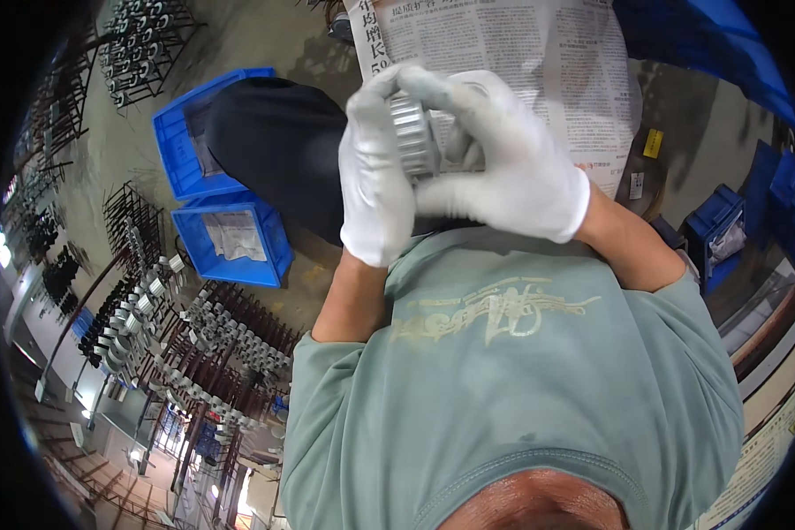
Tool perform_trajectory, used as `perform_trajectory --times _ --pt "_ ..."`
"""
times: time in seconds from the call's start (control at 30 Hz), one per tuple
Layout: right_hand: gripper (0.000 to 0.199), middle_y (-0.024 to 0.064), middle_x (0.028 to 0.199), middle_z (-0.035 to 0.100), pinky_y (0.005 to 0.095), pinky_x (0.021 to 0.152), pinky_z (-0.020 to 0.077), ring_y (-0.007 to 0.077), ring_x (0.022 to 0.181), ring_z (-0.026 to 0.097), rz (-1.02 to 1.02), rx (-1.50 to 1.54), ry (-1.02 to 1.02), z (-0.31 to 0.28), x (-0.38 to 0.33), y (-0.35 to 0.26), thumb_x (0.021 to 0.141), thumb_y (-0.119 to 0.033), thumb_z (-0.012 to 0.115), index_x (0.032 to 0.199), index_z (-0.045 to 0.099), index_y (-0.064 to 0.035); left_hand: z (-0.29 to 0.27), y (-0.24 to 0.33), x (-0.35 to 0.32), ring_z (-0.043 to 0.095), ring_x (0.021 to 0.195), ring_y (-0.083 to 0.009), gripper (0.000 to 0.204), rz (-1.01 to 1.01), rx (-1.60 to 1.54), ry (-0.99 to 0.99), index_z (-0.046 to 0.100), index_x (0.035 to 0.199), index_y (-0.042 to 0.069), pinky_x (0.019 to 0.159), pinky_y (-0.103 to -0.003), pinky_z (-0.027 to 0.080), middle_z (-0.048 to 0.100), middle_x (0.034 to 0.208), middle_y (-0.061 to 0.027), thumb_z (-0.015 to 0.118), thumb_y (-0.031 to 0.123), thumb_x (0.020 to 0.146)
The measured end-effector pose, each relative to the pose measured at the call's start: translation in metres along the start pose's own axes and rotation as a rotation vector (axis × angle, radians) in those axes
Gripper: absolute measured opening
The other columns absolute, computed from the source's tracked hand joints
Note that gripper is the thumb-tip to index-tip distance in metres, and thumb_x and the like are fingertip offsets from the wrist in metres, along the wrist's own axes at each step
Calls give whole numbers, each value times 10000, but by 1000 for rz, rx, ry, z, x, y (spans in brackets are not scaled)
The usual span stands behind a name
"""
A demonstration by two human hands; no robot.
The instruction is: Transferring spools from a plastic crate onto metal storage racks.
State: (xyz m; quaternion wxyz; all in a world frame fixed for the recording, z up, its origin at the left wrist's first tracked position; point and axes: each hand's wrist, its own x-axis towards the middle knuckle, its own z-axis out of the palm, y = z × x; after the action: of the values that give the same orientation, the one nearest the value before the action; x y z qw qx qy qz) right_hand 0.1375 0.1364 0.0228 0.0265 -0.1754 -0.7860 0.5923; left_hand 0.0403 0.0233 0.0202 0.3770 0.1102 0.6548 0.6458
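A small silver metal cylinder with a ribbed, toothed rim (412, 132) is held up in front of my chest by both hands, each in a white glove. My left hand (375, 177) wraps its left side, thumb and fingers over the top. From the right, my right hand (514, 168) closes over the part and covers most of it. Only the toothed rim shows between the gloves. Behind the hands lies a spread newspaper (521, 53). My grey-green shirt (512, 380) fills the lower middle of the view.
Two blue plastic crates (234, 240) (178, 141) stand on the concrete floor at left, beside my dark trouser leg (278, 150). Dark metal racks carrying several similar silver parts (212, 340) fill the lower left. More blue crates (720, 231) sit at right.
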Motion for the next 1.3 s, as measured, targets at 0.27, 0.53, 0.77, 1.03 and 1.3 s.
perform_trajectory --times 0.27,0.53,0.77,1.03,1.3 --pt "859 154 1304 582 334 1054 405 231 1177 547 164 907 71 -9 -1 33 634 -28 832 1413 472 -15 -18 -13 -3 596 923 -197 665 314 282 -87 481 1362 -26 795 -287 519 555 1164 -139 760 246 823" --pt "883 139 1336 572 356 1086 376 237 1196 537 234 960 38 -9 -3 39 615 -17 830 1420 468 -20 -13 -15 -4 608 970 -216 784 211 312 -113 480 1377 -26 846 -302 512 570 1194 -140 835 76 685" --pt "836 141 1282 580 346 1026 433 242 1157 561 101 454 50 -24 -4 26 663 -97 843 1404 468 -9 -16 -12 7 637 993 -234 717 203 266 -146 563 1277 -16 863 -323 519 634 1154 -156 851 55 624" --pt "659 165 1176 581 353 873 517 302 994 608 -118 -42 154 -42 -9 4 701 -162 813 1272 529 7 9 -11 17 613 951 -268 659 686 685 -190 586 1223 1 821 -355 514 616 1122 -141 825 85 615" --pt "343 111 937 624 319 737 532 201 778 612 -304 48 583 -173 -31 -31 728 -142 737 1035 637 -27 13 1 32 591 1007 -290 649 784 552 -155 451 1375 -3 879 -373 504 543 1210 -166 739 129 808"
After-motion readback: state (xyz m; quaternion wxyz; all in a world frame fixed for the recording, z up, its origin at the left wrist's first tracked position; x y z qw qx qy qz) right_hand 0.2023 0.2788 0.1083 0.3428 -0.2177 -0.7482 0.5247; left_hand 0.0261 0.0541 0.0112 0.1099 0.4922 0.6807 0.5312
